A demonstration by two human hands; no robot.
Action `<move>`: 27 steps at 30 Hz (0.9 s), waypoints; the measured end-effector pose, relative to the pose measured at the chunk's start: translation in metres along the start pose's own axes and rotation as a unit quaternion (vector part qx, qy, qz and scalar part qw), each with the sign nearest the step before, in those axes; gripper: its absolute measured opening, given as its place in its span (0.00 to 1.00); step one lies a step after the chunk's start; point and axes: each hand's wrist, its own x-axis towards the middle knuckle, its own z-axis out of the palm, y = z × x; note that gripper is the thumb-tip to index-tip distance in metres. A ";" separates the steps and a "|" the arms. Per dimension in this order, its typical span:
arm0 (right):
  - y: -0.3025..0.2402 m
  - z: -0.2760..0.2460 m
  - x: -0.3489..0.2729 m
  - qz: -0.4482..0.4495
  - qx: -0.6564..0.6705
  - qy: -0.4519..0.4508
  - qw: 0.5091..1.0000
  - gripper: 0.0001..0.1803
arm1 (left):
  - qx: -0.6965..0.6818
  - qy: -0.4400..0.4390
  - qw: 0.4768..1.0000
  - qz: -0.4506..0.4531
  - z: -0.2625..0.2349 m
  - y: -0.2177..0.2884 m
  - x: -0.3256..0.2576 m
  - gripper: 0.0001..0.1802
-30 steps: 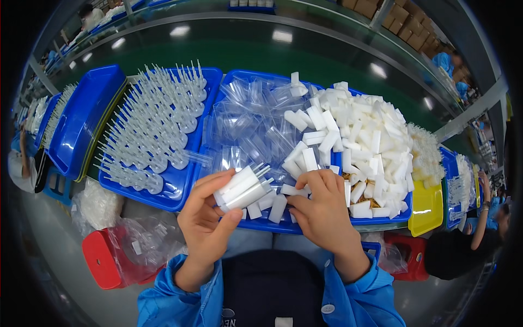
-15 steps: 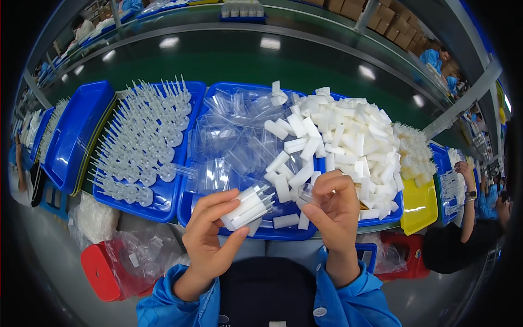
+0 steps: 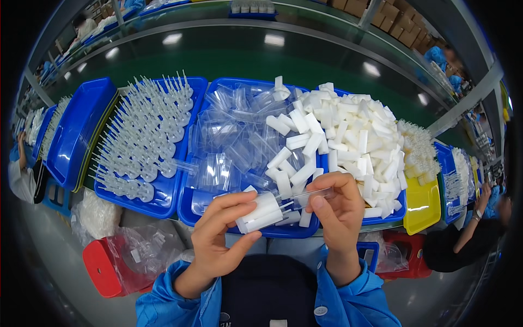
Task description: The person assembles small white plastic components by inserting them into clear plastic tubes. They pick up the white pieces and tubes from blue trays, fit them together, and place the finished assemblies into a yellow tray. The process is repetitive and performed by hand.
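My left hand is closed around a bundle of white foam pieces, with thin, clear-looking stems sticking out of its right end. Between the thumb and fingers of my right hand is a clear plastic sleeve, held sideways. Its left end is close to the stem tips; whether they touch I cannot tell. Below both hands lies the front of a blue tray. That tray holds many clear plastic sleeves and loose white foam blocks.
A tray on the left carries rows of white dropper-like parts, beside stacked blue trays. To the right are a heap of foam blocks and a yellow tray. Beyond runs a green conveyor belt. A co-worker's arm is at far right.
My left hand has moved right with the foam bundle. In my right hand the clear sleeve has turned more lengthwise, its end now close to the stems.
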 end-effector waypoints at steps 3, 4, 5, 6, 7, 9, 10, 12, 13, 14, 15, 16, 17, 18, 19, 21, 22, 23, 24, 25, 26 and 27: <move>-0.002 -0.002 0.000 0.001 -0.034 -0.030 0.999 0.11 | -0.012 0.039 0.999 0.018 0.006 -0.002 0.002 0.23; -0.002 -0.004 0.000 0.006 -0.044 -0.047 0.998 0.11 | -0.012 0.041 0.999 0.018 0.007 -0.002 0.003 0.23; -0.002 -0.004 -0.001 0.007 -0.043 -0.044 0.998 0.11 | -0.013 0.044 0.999 0.019 0.007 -0.002 0.003 0.23; -0.002 -0.004 -0.002 0.009 -0.041 -0.042 0.998 0.11 | -0.013 0.046 0.999 0.020 0.008 -0.003 0.004 0.23; -0.002 -0.004 -0.003 0.010 -0.039 -0.040 0.998 0.11 | -0.014 0.046 0.999 0.020 0.008 -0.003 0.004 0.23; -0.003 -0.003 -0.003 0.011 -0.038 -0.026 0.999 0.11 | -0.017 0.044 0.999 0.020 0.008 -0.003 0.004 0.23; -0.004 -0.002 -0.003 0.012 -0.037 -0.018 0.999 0.11 | -0.007 0.038 0.999 0.018 0.007 -0.002 0.004 0.23; -0.006 -0.003 -0.002 0.004 -0.051 -0.016 0.999 0.11 | 0.012 0.025 1.000 0.015 0.005 -0.002 0.004 0.23; -0.006 -0.003 -0.001 -0.001 -0.059 -0.015 0.998 0.11 | 0.007 0.026 0.999 0.019 0.005 -0.002 0.004 0.23; -0.005 -0.003 -0.001 0.001 -0.056 -0.024 0.998 0.11 | 0.002 0.028 0.999 0.022 0.007 -0.002 0.005 0.23; -0.005 -0.002 -0.003 0.004 -0.054 -0.034 0.998 0.11 | -0.003 0.029 0.999 0.026 0.008 -0.002 0.005 0.23; -0.004 -0.001 -0.003 0.008 -0.051 -0.044 0.998 0.11 | -0.005 0.017 1.000 0.016 0.007 -0.002 0.005 0.24; -0.004 -0.001 -0.004 0.007 -0.056 -0.038 0.998 0.11 | -0.007 0.006 1.000 0.006 0.006 -0.001 0.005 0.24; -0.005 -0.001 -0.004 0.006 -0.061 -0.031 0.998 0.11 | -0.009 -0.006 1.000 -0.005 0.005 0.001 0.005 0.24; -0.005 0.000 -0.005 0.006 -0.066 -0.024 0.998 0.11 | -0.012 0.000 1.000 -0.004 0.006 0.001 0.006 0.24; -0.003 0.001 -0.006 0.006 -0.079 -0.024 0.997 0.11 | -0.017 0.011 1.000 -0.001 0.008 0.002 0.008 0.24; -0.003 0.001 -0.006 0.005 -0.086 -0.023 0.996 0.11 | -0.010 0.007 1.000 0.000 0.008 0.003 0.008 0.24; -0.002 0.002 -0.007 0.004 -0.084 -0.015 0.996 0.11 | -0.003 0.003 1.000 0.000 0.008 0.004 0.008 0.24; 0.000 0.003 -0.009 0.002 -0.082 -0.007 0.997 0.11 | 0.003 -0.001 1.000 0.001 0.008 0.004 0.008 0.24; 0.002 0.005 -0.009 -0.002 -0.080 0.000 0.997 0.11 | 0.014 -0.001 1.000 0.004 0.009 0.004 0.008 0.24; 0.003 0.006 -0.010 -0.004 -0.071 0.006 0.997 0.11 | 0.026 0.000 1.000 0.006 0.010 0.005 0.008 0.24; 0.005 0.007 -0.012 -0.007 -0.062 0.012 0.998 0.11 | 0.037 0.001 0.999 0.008 0.010 0.005 0.008 0.23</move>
